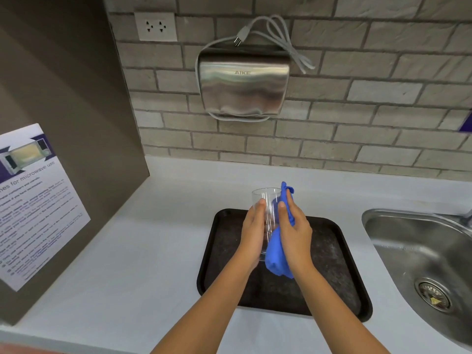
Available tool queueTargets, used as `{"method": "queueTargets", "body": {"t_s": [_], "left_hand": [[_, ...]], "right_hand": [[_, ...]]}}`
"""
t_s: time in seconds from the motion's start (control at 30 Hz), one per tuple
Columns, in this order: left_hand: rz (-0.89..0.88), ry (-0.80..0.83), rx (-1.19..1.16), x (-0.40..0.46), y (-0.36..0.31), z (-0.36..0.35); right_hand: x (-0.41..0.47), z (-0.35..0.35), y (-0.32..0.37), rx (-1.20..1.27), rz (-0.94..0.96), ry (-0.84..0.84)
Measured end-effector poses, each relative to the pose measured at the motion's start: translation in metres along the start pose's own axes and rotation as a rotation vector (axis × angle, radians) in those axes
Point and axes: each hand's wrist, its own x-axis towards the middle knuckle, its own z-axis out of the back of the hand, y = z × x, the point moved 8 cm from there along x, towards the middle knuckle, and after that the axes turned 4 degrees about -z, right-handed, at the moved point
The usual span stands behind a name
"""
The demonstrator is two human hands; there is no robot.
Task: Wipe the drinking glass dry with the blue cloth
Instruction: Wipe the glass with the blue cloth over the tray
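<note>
My left hand [251, 233] is gripping the drinking glass [267, 210] above the black tray [332, 264], steadying it, while my right hand [293, 231] is pressing the bunched blue cloth [277, 256] against its side.

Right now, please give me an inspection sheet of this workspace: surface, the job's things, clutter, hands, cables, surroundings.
Surface: white counter with a black tray on it.
Job's things: glass held above the tray; blue cloth pressed against its right side.
Clutter: nothing seen.
Hands: left hand has its grip on the glass; right hand holds the cloth.
Cables: grey cord with its plug loose, draped over the hand dryer.
Surroundings: brick wall, wall socket, sink, microwave notice.
</note>
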Motion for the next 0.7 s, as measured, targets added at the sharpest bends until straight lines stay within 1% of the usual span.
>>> {"method": "queueTargets", "body": {"t_s": [0.07, 0.17, 0.2, 0.23, 0.33, 0.37, 0.4, 0.5, 0.53, 0.57, 0.67, 0.7], "left_hand": [[0.024, -0.02, -0.018, 0.0, 0.0, 0.001], [0.023, -0.038, -0.025, 0.001, -0.003, 0.004], [0.019, -0.04, -0.013, 0.002, -0.003, 0.005], [0.021, -0.039, -0.004, 0.002, -0.002, 0.005], [0.082, -0.042, -0.034, 0.001, 0.003, 0.004], [0.097, -0.048, -0.041, 0.001, 0.005, 0.004], [0.102, -0.052, -0.043, 0.002, 0.005, 0.004], [0.079, -0.027, -0.068, 0.005, -0.001, 0.002], [0.075, -0.008, -0.071, 0.005, -0.003, 0.0], [0.077, -0.002, -0.07, 0.006, -0.003, 0.0], [0.089, 0.012, -0.101, 0.004, 0.0, 0.001], [0.092, 0.021, -0.123, 0.004, -0.002, 0.0]], "right_hand": [[-0.007, 0.0, 0.003, -0.049, 0.06, -0.001], [-0.032, -0.008, 0.007, -0.154, 0.237, 0.011], [-0.035, -0.009, 0.006, -0.149, 0.25, 0.015], [-0.032, -0.007, 0.004, -0.114, 0.219, 0.014], [-0.008, 0.003, -0.006, 0.056, -0.027, 0.001], [-0.005, 0.005, -0.006, 0.073, -0.059, 0.001], [-0.008, 0.005, -0.002, 0.061, -0.036, -0.002], [-0.027, -0.001, 0.013, -0.075, 0.136, 0.019], [-0.028, -0.001, 0.011, -0.078, 0.141, 0.024], [-0.025, 0.0, 0.006, -0.041, 0.094, 0.032], [-0.006, 0.006, -0.011, 0.135, -0.126, 0.067], [-0.003, 0.006, -0.012, 0.163, -0.154, 0.099]]}}
